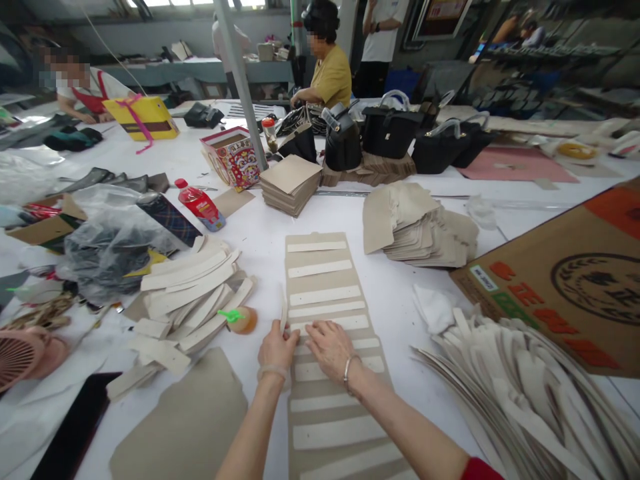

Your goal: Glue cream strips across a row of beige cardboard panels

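A long grey-beige panel (327, 272) lies lengthwise in front of me, with several off-white strips (325, 294) set crosswise on it. At the panel's left edge, my left hand (277, 352) pinches a thin off-white strip (284, 308) that sticks up past the fingers. Close beside it, my right hand (331, 348) lies with fingers spread over the panel, fingertips on a crosswise strip near its left end. The palm hides part of that strip. A loose pile of similar strips (193, 283) lies to the left.
A small jar with a green top (241, 320) stands near my left hand. Stacked beige pieces (420, 227), a long strip bundle (530, 393) and a carton (565, 280) are at right. Black handbags (387, 132) stand behind. Co-workers (330, 70) are across the table.
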Tool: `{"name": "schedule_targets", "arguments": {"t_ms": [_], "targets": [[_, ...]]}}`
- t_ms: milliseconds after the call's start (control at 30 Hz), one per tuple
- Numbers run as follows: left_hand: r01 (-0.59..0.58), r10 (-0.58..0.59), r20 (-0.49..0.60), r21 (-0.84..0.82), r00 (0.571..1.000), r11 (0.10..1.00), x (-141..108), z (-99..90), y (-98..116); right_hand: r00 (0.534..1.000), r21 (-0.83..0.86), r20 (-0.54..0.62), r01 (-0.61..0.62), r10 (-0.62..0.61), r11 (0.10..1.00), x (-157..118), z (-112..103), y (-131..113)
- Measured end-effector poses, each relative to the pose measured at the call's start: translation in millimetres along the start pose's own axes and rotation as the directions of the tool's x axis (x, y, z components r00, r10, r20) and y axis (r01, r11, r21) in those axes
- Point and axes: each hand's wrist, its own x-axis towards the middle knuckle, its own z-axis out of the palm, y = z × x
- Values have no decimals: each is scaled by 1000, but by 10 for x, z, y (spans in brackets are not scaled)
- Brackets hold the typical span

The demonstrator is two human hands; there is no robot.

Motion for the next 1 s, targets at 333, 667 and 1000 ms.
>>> {"name": "schedule_targets", "arguments": {"t_ms": [333, 667, 1000], "targets": [[-9, 9, 15, -28, 1000, 1000, -35, -27, 16, 999, -63, -48, -26, 23, 998, -150, 524, -137], [-165, 162, -31, -186, 986, 969, -228, -238, 69, 983, 216, -116, -112, 140, 970, -135, 357, -74], [-337, 414, 41, -510, 909, 791, -730, -365, 269, 908, 773, -248, -24, 337, 634, 33, -582, -344]]}}
